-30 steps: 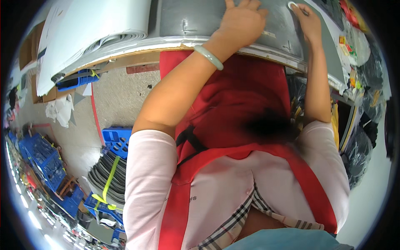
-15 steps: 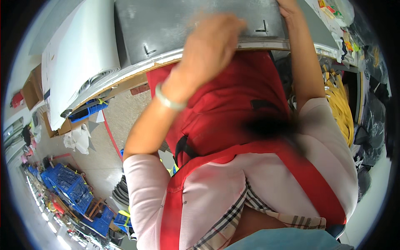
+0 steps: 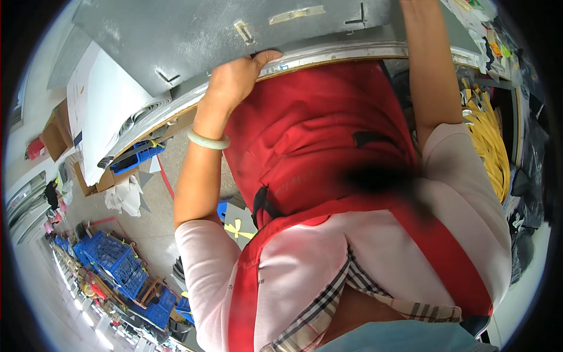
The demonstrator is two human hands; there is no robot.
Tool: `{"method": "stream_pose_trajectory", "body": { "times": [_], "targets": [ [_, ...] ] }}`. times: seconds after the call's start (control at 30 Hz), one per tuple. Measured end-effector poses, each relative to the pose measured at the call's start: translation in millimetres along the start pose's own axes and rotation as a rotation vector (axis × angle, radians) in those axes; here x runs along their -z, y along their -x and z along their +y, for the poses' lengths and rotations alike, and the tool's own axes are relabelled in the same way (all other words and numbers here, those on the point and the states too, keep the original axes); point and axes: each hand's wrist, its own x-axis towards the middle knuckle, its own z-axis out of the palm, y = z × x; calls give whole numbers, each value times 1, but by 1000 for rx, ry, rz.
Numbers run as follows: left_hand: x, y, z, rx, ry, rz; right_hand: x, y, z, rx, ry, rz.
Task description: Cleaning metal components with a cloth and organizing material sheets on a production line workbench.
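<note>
A grey sheet [image 3: 199,41] with black corner marks and two strips of tape lies slanted over the worktable, its near left corner over a roll of white sheets [image 3: 111,94]. My left hand [image 3: 234,81], below a pale bangle, is closed at the sheet's near edge. One digit stretches right along the table edge [image 3: 334,54]; the other fingers are hidden at the sheet. My right hand [image 3: 417,4] is cut off by the upper rim beside the sheet's right side, so its fingers do not show.
My red apron [image 3: 316,123] is close against the table edge. Yellow strips [image 3: 487,146] hang at the right, near dark plastic bags [image 3: 531,188]. Blue crates [image 3: 114,261], a cardboard box [image 3: 58,129] and crumpled white paper [image 3: 124,196] are at the left.
My left hand has moved left and down to the sheet's near edge. The grey surface now reaches farther left, over the white roll, and tape strips show. My right arm has barely moved.
</note>
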Motion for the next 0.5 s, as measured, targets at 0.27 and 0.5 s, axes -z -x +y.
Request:
{"method": "stream_pose_trajectory", "body": {
  "times": [0.27,0.5],
  "targets": [
    [16,-6,2,-186,69,26,28,12,14,-44,-54,153],
    [-13,-22,33,-406,-384,4,32,15,21,-58,1,275]
  ]
}}
